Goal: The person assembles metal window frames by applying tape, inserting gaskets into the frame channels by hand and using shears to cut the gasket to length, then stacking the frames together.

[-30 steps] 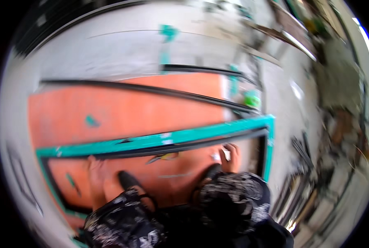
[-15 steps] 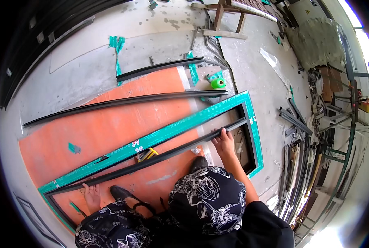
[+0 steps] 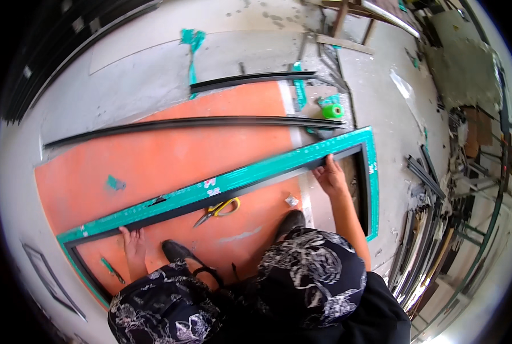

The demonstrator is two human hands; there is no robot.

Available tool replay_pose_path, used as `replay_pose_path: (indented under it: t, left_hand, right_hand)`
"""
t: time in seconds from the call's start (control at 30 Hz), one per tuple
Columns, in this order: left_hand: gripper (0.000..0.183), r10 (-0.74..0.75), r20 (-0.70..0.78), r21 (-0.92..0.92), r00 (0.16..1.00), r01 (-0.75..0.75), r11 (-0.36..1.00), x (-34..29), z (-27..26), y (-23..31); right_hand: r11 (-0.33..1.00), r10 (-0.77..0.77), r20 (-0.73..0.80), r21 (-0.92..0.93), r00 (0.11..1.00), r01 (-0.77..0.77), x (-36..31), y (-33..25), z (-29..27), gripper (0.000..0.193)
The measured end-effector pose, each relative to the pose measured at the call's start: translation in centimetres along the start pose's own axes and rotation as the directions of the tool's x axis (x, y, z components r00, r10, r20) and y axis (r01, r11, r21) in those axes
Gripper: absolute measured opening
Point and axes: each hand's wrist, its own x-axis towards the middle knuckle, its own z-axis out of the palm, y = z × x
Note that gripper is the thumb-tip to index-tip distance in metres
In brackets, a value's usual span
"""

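A long frame (image 3: 302, 155), its long face and right end covered in green film, lies on an orange sheet. A long dark strip (image 3: 193, 207) rests against the inner edge of its far side. Near the strip's left end my left hand (image 3: 134, 246) touches it with fingertips, its fingers apart. Toward the other end, my right hand (image 3: 331, 176) is closed on the strip, thumb and fingers at its edge. Yellow-handled snips (image 3: 221, 208) lie inside the frame between my hands. A green-and-black slim tool (image 3: 112, 269) lies near my left hand.
Two dark profiles, a long one (image 3: 198, 122) and a shorter one (image 3: 250, 80), lie beyond the frame. A green roll (image 3: 333, 111) stands near the long one's right end. Loose profiles (image 3: 425, 178) are piled at right. My shoes (image 3: 181, 252) are inside the frame.
The dark strip has moved away from me, up against the frame's far side, with both hands following. The snips now show fully. The whole view has shifted somewhat.
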Motion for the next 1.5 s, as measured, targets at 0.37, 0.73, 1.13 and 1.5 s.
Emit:
replay_pose_path:
  t: [0.37,0.73,1.13,1.5]
  left_hand:
    - [0.048,0.048,-0.253,0.086,0.966,-0.027,0.996,-1.9,6.8,0.4]
    - [0.051,0.049,-0.305,0.081,0.951,-0.026,0.996,-0.9,5.8,4.3]
    - [0.056,0.029,-0.287,0.051,0.958,-0.015,0.999,-0.8,4.7,4.3]
    - [0.045,-0.069,-0.232,0.069,0.970,0.087,0.994,-1.9,4.9,4.6]
  right_hand:
    - [0.990,-0.039,-0.232,-0.141,0.972,0.006,-0.2,0.0,2.5,0.027]
    - [0.388,0.063,-0.169,-0.904,0.984,-0.180,-4.6,-3.2,7.5,0.039]
    - [-0.469,0.093,0.704,-0.593,0.704,0.655,0.8,1.5,28.2,0.015]
    - [-0.621,0.387,0.692,-0.293,0.610,0.727,1.2,12.9,38.2,0.044]
